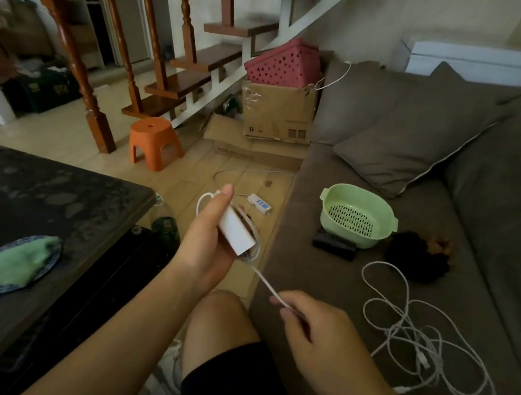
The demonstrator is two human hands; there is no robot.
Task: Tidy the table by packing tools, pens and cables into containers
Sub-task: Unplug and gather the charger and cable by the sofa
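My left hand [206, 243] grips a white charger block [235, 234] with white cable looped round it, held over the floor between table and sofa. From the block a taut stretch of its cable [263, 281] runs down to my right hand [318, 332], which pinches it between thumb and fingers. On the sofa seat to the right lies a loose tangle of white cables [416, 334]. Farther back on the seat stands a green colander basket [357, 214] with nothing visible inside.
A dark table [38, 203] at left carries a plate with a green cloth [20, 261]. A small black box [334, 244] and a dark furry thing [417, 256] lie by the basket. On the floor are a white power strip [260, 203], an orange stool [154, 141], a cardboard box [278, 111].
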